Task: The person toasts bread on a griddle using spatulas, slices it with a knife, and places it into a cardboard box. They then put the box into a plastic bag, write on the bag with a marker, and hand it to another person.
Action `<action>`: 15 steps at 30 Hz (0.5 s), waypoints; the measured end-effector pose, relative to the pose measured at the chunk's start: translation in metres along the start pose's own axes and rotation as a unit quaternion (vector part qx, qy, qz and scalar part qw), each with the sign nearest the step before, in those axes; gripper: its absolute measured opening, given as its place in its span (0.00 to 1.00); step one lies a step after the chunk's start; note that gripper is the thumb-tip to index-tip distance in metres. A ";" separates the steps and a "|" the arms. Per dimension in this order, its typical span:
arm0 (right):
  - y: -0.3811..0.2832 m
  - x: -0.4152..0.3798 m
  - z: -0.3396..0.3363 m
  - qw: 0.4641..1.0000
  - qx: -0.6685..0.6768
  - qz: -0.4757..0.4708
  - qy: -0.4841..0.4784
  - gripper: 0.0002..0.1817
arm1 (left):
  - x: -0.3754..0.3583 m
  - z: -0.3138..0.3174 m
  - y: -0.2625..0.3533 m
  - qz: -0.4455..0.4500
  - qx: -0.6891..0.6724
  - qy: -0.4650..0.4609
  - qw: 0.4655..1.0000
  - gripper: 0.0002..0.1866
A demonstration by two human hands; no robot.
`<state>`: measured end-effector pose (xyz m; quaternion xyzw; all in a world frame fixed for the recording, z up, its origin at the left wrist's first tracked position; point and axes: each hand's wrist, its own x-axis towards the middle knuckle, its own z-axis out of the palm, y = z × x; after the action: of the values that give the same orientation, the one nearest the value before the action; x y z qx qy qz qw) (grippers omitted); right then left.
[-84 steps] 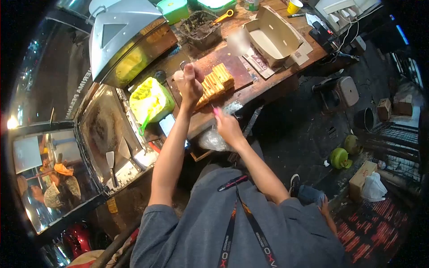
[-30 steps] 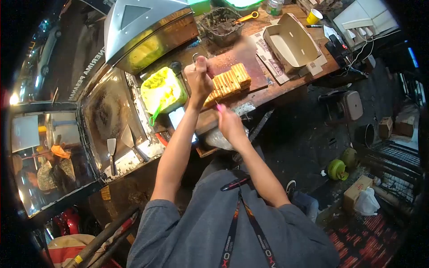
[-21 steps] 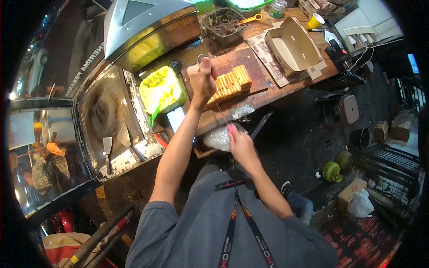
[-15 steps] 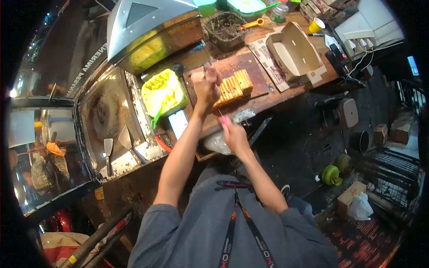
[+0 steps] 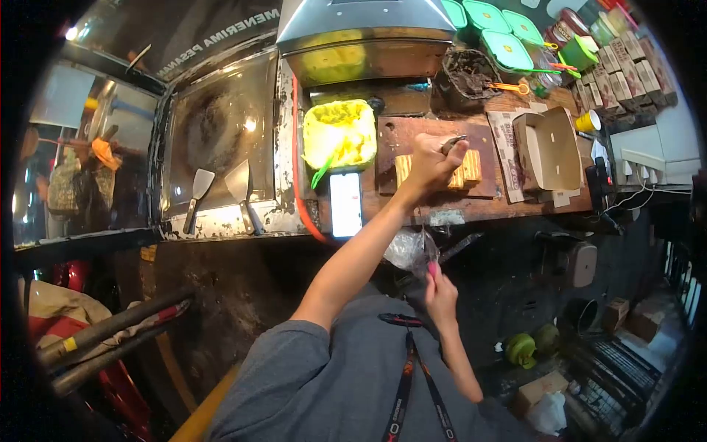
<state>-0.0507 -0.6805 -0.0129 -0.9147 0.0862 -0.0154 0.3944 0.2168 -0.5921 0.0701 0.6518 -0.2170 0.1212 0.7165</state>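
Note:
My left hand [image 5: 431, 163] is closed above the grilled bread [image 5: 469, 171], hiding its middle. A small dark, metallic piece shows at the fingers; I cannot make out what it is. The golden bread lies on a brown cutting board [image 5: 482, 140]. Lower down, in front of the counter edge, my right hand [image 5: 442, 298] is closed around the pink handle of a knife [image 5: 432, 268]. Its thin blade points up toward the counter, beside a clear plastic bag [image 5: 405, 250].
Left of the board are a tub of yellow spread [image 5: 313, 136], a phone [image 5: 346, 210] and a griddle [image 5: 213, 125] with two spatulas. An open cardboard box [image 5: 567, 147] stands to the right. Behind are a dark spread container [image 5: 464, 77] and green-lidded boxes [image 5: 508, 50].
My right hand has drawn the knife down and away from the bread toward my body. My left hand has come over the bread. The view has shifted, showing more of the counter's back.

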 end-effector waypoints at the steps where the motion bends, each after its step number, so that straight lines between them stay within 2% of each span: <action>1: 0.001 -0.021 -0.017 0.999 -0.007 0.035 -0.019 0.17 | -0.001 0.002 0.003 -0.001 -0.008 -0.005 1.000 0.25; 4: 0.005 -0.047 -0.068 0.998 -0.023 0.051 -0.013 0.16 | -0.001 0.005 0.003 0.024 0.047 -0.022 0.998 0.24; 7: 0.011 -0.027 -0.102 0.984 0.045 0.161 0.066 0.16 | -0.004 0.014 0.008 0.026 0.088 -0.004 0.996 0.22; 8: 0.014 -0.011 -0.112 0.975 0.080 0.196 0.070 0.16 | -0.005 0.019 0.007 0.070 0.105 0.027 0.992 0.21; 9: 0.013 0.010 -0.120 0.971 0.091 0.210 0.074 0.15 | -0.008 0.019 0.000 0.017 0.092 0.001 0.996 0.21; 10: 0.011 0.029 -0.125 0.966 0.105 0.222 0.076 0.14 | -0.004 0.016 0.011 -0.047 0.146 -0.033 0.988 0.24; 12: 0.035 0.055 -0.119 0.979 0.085 0.173 0.073 0.14 | -0.002 0.030 0.020 -0.068 0.090 0.090 0.990 0.25; 13: 0.041 0.063 -0.117 0.980 0.100 0.170 0.032 0.14 | -0.004 0.030 0.010 -0.064 0.111 0.119 0.985 0.24; 14: 0.042 0.067 -0.118 0.987 0.083 0.135 -0.020 0.13 | -0.001 0.035 0.004 -0.044 -0.009 0.161 0.986 0.24; 15: 0.039 0.068 -0.118 0.987 0.096 0.124 -0.024 0.13 | 0.003 0.034 0.000 -0.073 -0.047 0.140 0.986 0.24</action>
<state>-0.0012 -0.8029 0.0372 -0.8549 0.1875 0.0472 0.4814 0.2144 -0.6258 0.0731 0.6082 -0.0715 0.1480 0.7766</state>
